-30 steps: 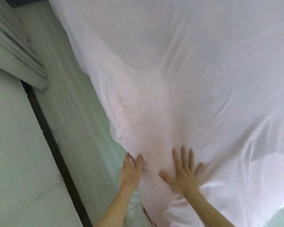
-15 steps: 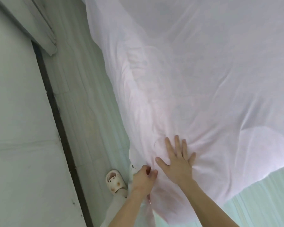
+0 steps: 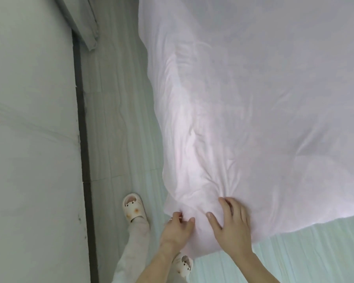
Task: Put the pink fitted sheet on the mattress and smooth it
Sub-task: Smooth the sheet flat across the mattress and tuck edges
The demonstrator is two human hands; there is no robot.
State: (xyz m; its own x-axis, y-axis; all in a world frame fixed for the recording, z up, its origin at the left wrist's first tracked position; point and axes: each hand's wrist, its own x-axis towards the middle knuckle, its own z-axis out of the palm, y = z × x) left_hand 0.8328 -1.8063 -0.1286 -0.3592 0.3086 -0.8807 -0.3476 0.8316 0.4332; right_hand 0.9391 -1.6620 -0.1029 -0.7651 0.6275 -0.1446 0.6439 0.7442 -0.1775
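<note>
Head view: the left hand (image 3: pixel 177 226) pinched the edge of the pink fitted sheet (image 3: pixel 253 109) between its thumb and curled fingers, right at the gathered corner; a thin ring (image 3: pixel 170 219) showed on one finger. Just beside it, the right hand (image 3: pixel 231 222) lay over the same bunched corner, thumb spread toward the left hand and fingers bent so that their tips dug into the cloth, with creases fanning out from them. The two hands were near each other but not touching.

From that corner the sheet ran up and to the right, filling most of the picture, rumpled in a ridge above the hands and flatter farther out. Its lower edge hung loose to the right of the right wrist. Whatever lay beneath it was covered.

Below the hands stood the person's feet in cream slippers (image 3: pixel 133 207), one partly hidden by the left forearm, with a pale trouser leg (image 3: pixel 135 244) above the left one. The pale plank floor (image 3: pixel 114 119) stretched away on the left, edged by a dark strip (image 3: pixel 81 119) along a light wall (image 3: pixel 29 139), and a grey curtain (image 3: pixel 84 21) hung at the top.
</note>
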